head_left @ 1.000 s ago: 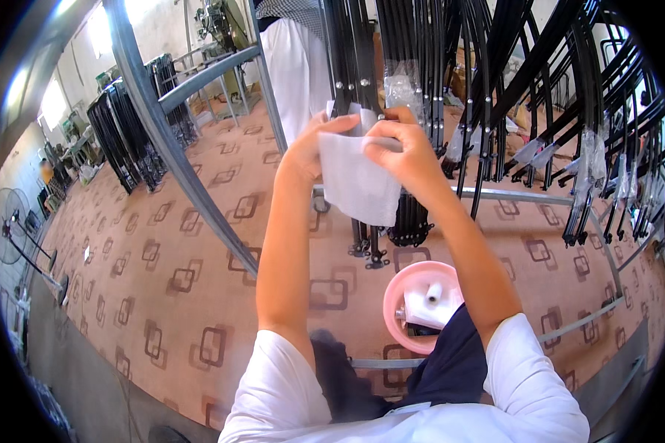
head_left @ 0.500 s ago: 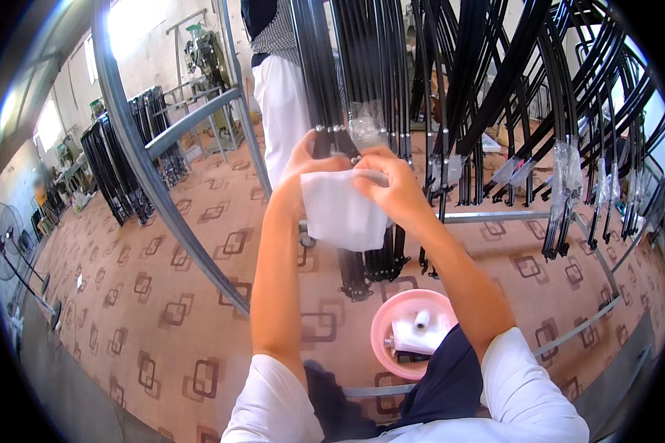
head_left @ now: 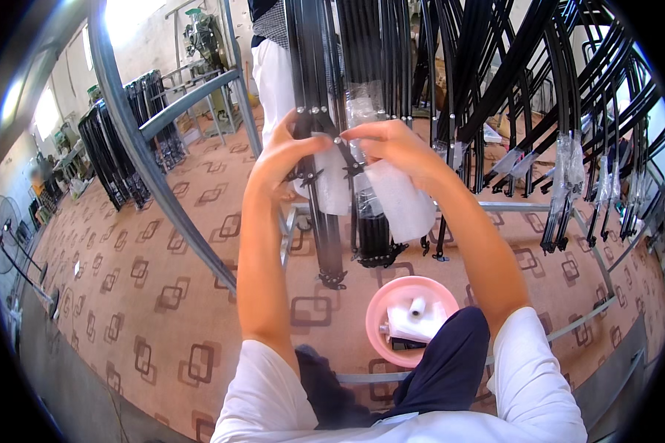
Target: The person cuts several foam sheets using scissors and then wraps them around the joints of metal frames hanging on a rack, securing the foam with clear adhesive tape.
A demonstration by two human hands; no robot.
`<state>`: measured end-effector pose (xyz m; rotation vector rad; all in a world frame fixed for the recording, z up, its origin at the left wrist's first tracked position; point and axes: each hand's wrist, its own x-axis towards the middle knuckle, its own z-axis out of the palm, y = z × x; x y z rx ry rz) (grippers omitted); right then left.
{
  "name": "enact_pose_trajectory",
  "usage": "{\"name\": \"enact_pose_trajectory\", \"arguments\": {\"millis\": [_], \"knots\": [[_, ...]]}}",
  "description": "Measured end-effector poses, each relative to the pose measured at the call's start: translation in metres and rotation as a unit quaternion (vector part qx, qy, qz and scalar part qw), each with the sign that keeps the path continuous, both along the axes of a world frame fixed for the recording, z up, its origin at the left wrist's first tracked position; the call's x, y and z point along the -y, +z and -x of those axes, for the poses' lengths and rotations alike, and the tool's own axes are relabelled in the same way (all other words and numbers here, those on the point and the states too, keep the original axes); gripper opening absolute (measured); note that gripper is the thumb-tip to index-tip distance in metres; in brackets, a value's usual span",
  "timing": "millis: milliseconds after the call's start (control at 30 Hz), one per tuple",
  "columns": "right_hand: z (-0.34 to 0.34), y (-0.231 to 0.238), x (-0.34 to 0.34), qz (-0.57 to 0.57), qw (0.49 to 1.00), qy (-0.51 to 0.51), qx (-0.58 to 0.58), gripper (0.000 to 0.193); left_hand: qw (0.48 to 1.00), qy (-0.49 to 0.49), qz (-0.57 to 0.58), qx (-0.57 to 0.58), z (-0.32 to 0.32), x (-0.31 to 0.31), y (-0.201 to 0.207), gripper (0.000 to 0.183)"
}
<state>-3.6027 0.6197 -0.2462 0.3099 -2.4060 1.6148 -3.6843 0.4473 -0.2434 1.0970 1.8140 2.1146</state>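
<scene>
change vs earlier: our hands sit closer to the hanging black frame (head_left: 325, 148); white foam sheet (head_left: 399, 196) now wraps partly round its tubes instead of hanging flat in front.
left hand (head_left: 284, 159): fingers curled on frame tube and foam edge, closed on it.
right hand (head_left: 395, 144): pinching foam top against the tube.
foam sheet: 1, maybe 2 layers, hard to tell.
pink basin (head_left: 414, 317): 1, on floor below, near our knee.
roll in basin: 1, white.
</scene>
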Motion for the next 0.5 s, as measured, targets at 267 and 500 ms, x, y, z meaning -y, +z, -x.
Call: {"name": "enact_pose_trajectory", "arguments": {"millis": [267,500], "knots": [[0.022,0.005,0.016,-0.030,0.999,0.012,0.022,0.019,0.992,0.040,0.070,-0.094,0.023,0.011,0.000,0.055],[0.042,0.004,0.025,0.035,0.997,0.064,-0.003,0.008,0.998,-0.036,-0.017,-0.052,0.027,0.025,-0.003,0.058]]}}
